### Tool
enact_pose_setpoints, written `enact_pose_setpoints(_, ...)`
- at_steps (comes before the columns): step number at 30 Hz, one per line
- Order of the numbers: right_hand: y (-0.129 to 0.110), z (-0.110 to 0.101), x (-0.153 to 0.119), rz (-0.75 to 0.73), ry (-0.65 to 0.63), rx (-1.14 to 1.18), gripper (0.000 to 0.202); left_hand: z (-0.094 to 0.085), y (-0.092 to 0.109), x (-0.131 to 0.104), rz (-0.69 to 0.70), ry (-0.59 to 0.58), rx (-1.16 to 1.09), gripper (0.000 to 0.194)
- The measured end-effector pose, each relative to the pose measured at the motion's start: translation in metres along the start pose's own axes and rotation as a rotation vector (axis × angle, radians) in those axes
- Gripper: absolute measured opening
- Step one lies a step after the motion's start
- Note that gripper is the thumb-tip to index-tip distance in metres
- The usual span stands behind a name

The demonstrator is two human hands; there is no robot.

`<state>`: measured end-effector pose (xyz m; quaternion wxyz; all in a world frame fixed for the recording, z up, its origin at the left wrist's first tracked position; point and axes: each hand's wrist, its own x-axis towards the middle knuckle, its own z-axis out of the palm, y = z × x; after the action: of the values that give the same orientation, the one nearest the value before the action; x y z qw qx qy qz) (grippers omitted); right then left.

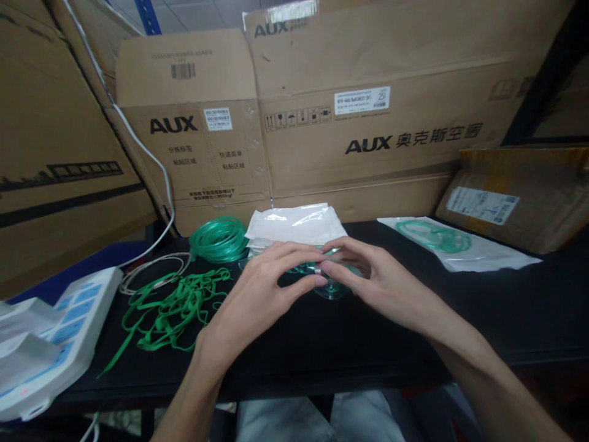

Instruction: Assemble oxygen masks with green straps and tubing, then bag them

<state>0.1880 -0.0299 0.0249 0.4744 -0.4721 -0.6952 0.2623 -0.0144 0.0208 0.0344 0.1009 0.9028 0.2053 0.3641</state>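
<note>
The largest thing is the wide AUX air-conditioner carton, standing beyond the grip of the left hand and of the right hand. The black bench spreads beneath and around both grips. A printed brown carton rises far to the left of the grips, and the labelled AUX carton stands beyond them, left of the widest one. The tape-sealed carton sits well to their right and farther back. At the far left, near the bench's front edge, lies the white power strip; a white cable runs up from it, left of the grips. Right of and beyond the right grip, a flat pouch bears green tubing. Just beyond both grips is a stack of glossy white pouches. Left of the left grip lies a loose tangle of green elastic straps, with coiled green tubing behind it and a thin pale cord loop beside it. The clear green mask is at the grips themselves, partly hidden: each hand curves narrowly around it, thumb and fingers holding it near a small metal strip.
</note>
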Motion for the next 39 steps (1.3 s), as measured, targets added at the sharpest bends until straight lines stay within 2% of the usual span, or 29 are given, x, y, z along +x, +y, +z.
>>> enact_pose_setpoints(4,0.001,-0.001,0.000,0.035,0.001,0.036,0.016,-0.002,0.001,-0.001,-0.008,-0.019,-0.011,0.031)
enact_pose_setpoints(7,-0.001,-0.003,-0.001,0.008,-0.029,0.060,0.015,-0.004,0.001,-0.002,-0.032,-0.010,-0.007,0.032)
enact_pose_setpoints(12,-0.001,-0.008,-0.004,-0.017,-0.133,0.122,0.035,-0.008,-0.001,-0.003,-0.087,0.003,-0.001,0.034)
enact_pose_setpoints(14,0.000,-0.010,-0.004,-0.027,-0.145,0.114,0.036,-0.009,-0.001,-0.004,-0.104,0.006,-0.007,0.035)
enact_pose_setpoints(24,-0.002,-0.011,-0.003,-0.047,-0.145,0.045,0.029,-0.010,-0.001,-0.004,-0.049,0.030,0.002,0.032)
enact_pose_setpoints(30,-0.005,-0.012,-0.003,-0.062,-0.108,0.048,0.027,-0.011,0.003,-0.003,-0.076,-0.005,-0.021,0.036)
enact_pose_setpoints(33,-0.006,-0.012,-0.003,-0.064,-0.099,0.069,0.028,-0.011,0.003,-0.003,-0.046,-0.015,-0.028,0.039)
enact_pose_setpoints(39,-0.008,-0.013,-0.003,-0.032,-0.100,0.021,0.025,-0.012,0.004,-0.003,-0.061,-0.007,-0.069,0.035)
